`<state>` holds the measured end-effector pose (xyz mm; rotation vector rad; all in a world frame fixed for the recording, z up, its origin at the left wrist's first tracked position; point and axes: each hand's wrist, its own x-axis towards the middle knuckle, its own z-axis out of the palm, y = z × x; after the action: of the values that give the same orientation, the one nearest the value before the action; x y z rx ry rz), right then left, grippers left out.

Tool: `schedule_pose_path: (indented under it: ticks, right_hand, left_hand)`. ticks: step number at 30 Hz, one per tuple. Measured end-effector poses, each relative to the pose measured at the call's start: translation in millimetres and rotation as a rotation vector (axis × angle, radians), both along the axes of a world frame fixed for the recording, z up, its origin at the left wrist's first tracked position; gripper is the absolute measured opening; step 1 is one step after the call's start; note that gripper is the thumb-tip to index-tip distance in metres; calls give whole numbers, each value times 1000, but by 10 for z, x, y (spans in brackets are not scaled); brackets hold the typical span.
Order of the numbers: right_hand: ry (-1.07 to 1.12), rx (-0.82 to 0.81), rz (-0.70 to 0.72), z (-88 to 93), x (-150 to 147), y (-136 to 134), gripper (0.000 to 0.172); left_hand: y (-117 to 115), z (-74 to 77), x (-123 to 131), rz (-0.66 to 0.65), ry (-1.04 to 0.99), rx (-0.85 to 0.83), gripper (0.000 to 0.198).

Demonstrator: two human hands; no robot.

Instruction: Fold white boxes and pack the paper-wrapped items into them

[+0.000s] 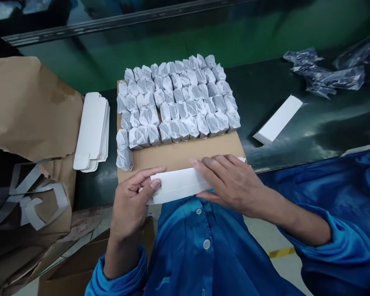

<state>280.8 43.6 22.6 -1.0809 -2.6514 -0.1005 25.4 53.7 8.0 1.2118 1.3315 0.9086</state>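
Observation:
Between my hands is a long white carton (180,184), held level in front of my body. My left hand (135,197) grips its left end, thumb on the near face and fingers behind. My right hand (231,181) is wrapped over its right end, fingers along the top and thumb below. Just beyond lies a cardboard sheet (185,154) bearing rows of small paper-wrapped pieces (179,107). Whether anything is inside the carton cannot be seen.
A stack of flat white cartons (92,127) lies left of the sheet. Another white carton (279,119), folded into shape, rests on the dark bench at right. Crumpled clear plastic (329,74) is behind it. Brown paper (33,107) and white paper strips (33,205) fill the far left.

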Motion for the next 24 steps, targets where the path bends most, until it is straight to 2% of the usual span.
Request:
schedule_pose_path:
  ticks: [2,5,8,13,15,18,21,24]
  right_hand:
    - [14,43,57,-35,50,11,60]
    - [25,64,117,-48,100,54,55]
    - [42,61,150,-47,95,62,55]
    - [105,17,195,-66,108,44,58]
    - [101,12,195,-74,120,50,57]
    - [49,80,161,-76,124,61,53]
    - [-5,162,132,-69,119,39,51]
    - [-81,248,105,-65,108,-21,49]
  left_hand:
    - [-1,37,-65,-163,4,-32,31]
    - [28,125,-155,-362,88,29,26]
    - [55,143,-210,-430,138,150,25]
    - [73,14,-265,-524,69,249,28]
    - [79,-38,-255,-518,55,236,26]
    - [71,-84,-202,-386,103,208,22]
    - [43,-88,-146,-301,125,194,19]
    - [16,-66,-97,-230,232,226,15]
